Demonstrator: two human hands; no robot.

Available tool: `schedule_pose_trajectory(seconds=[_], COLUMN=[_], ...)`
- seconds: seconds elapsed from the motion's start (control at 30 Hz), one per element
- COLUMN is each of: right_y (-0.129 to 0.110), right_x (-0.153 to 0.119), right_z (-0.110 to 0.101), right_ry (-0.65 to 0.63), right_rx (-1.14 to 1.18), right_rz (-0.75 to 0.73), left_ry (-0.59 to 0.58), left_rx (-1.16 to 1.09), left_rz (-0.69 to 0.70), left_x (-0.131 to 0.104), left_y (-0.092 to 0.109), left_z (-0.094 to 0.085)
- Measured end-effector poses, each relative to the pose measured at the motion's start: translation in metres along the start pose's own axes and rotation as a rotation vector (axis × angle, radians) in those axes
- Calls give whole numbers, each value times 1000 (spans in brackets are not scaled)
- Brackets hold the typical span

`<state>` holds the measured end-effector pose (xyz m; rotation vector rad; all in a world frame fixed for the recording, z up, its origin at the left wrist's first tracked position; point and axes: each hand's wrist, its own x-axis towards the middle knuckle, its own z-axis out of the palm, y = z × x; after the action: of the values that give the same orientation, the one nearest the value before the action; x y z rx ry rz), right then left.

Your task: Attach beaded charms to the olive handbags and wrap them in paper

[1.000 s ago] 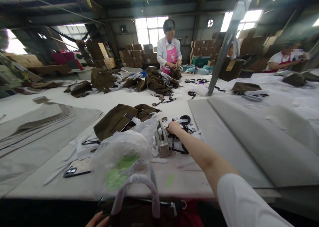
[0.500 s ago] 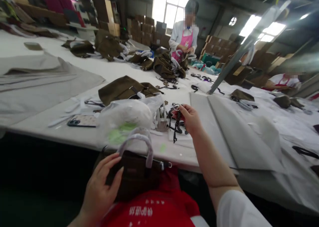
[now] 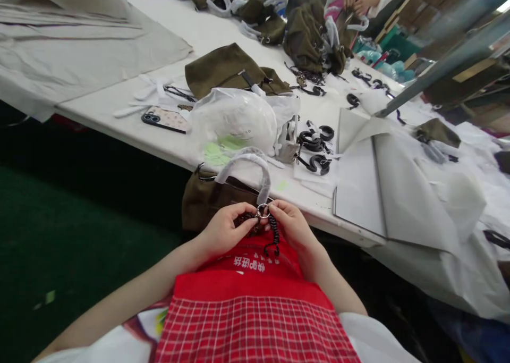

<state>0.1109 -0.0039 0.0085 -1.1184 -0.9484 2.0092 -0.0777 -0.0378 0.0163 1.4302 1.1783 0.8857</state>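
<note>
Both hands meet in front of the red apron. Between the fingertips is a metal ring (image 3: 263, 211) with a black braided cord (image 3: 274, 231) hanging from it. My left hand (image 3: 233, 226) pinches the ring's left side, and dark small pieces show under its fingers. My right hand (image 3: 290, 222) grips the ring's right side, where the cord hangs. Just behind them, a dark olive bag (image 3: 203, 201) leans at the table edge, its wrapped handle (image 3: 249, 158) standing up.
On the white table (image 3: 119, 134) lie a phone (image 3: 165, 119), a clear plastic bag (image 3: 239, 118), another olive bag (image 3: 223, 70) and coiled black straps (image 3: 314, 140). A metal pole (image 3: 430, 70) slants at the right. A co-worker's hands (image 3: 358, 1) are at the top.
My right hand has come back from over the table with the ring and cord. My left hand has left the bag's handle and now grips the ring. The view has tilted down.
</note>
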Motion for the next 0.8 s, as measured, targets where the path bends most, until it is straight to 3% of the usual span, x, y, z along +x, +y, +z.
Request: schedule_pose_trajectory(seconds=[0.2,0.43,0.53,0.8], right_y=[7,9,7,11], right_x=[-1,6,6,3], right_z=[0,3,4,3], right_ry=[-34,-24,-23,153], right_rx=[-5,-47,-106,-541], right_rz=[33,28,15,-378], left_ry=[-3,-25,32,204], left_rx=[-124,-333,-374,-500], left_rz=[-85,-181,-243,-325], left_x=[-1,1,3,6], left_y=[-15,-12,-12,-11], left_z=[-3,-2,0,-2])
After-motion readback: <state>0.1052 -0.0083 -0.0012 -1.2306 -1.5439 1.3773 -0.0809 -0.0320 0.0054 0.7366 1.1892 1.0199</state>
